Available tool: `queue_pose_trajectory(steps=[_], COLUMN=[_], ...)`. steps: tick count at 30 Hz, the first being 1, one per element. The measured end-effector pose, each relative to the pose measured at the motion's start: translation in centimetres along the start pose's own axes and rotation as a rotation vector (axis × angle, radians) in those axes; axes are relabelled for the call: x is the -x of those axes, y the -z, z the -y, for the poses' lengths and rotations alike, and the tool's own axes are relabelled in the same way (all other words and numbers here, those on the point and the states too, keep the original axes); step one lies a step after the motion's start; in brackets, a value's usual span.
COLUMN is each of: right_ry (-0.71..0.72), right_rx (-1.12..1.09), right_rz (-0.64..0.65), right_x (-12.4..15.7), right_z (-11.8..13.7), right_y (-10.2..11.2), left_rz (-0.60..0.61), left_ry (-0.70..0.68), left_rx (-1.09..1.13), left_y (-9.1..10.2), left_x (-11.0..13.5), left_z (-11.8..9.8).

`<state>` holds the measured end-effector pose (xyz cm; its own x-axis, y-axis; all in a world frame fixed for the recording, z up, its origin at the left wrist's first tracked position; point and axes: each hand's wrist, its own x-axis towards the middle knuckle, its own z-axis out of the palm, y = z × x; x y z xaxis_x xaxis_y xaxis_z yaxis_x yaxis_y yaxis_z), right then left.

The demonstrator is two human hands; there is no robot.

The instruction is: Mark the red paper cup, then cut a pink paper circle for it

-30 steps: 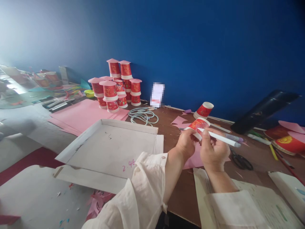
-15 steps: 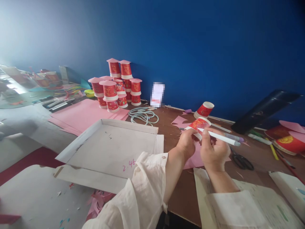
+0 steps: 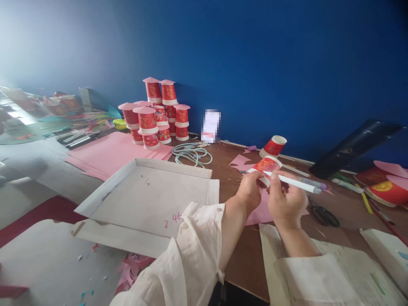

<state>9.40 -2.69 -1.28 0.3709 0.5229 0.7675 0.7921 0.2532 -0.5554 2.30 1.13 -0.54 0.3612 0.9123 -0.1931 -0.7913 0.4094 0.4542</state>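
My left hand [image 3: 249,190] is closed around a small red paper cup [image 3: 267,165], held on its side above the brown table. My right hand [image 3: 285,199] grips a white marker pen [image 3: 295,183] whose near end rests against the cup's white rim. Pink paper [image 3: 259,212] lies under both hands. Another red cup [image 3: 273,147] lies tipped over just behind, near the blue wall.
A stack of red cups with pink lids [image 3: 157,114] stands at the back left on pink sheets [image 3: 110,154]. A flat cardboard tray [image 3: 149,197], a coiled cable [image 3: 191,154], scissors [image 3: 321,214], loose pens [image 3: 346,185] and a black cylinder [image 3: 353,146] surround the hands.
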Motion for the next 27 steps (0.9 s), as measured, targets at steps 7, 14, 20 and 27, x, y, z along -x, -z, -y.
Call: queue_pose_trajectory(steps=[7, 14, 20, 27], right_ry=[0.007, -0.096, -0.100, -0.114], right_rx=[0.014, -0.029, -0.014, -0.026], right_rz=[-0.022, -0.013, -0.007, 0.023], right_x=[0.03, 0.04, 0.07, 0.02], right_z=[-0.42, -0.14, 0.22, 0.06], right_y=[-0.02, 0.19, 0.30, 0.23], left_rz=[-0.017, 0.007, 0.034, 0.027], left_ry=[0.013, 0.012, 0.032, 0.026], left_rx=[-0.027, 0.098, 0.106, 0.107], left_y=[-0.05, 0.45, 0.77, 0.72], left_x=[-0.10, -0.47, -0.62, -0.68], left_z=[0.00, -0.11, -0.26, -0.19])
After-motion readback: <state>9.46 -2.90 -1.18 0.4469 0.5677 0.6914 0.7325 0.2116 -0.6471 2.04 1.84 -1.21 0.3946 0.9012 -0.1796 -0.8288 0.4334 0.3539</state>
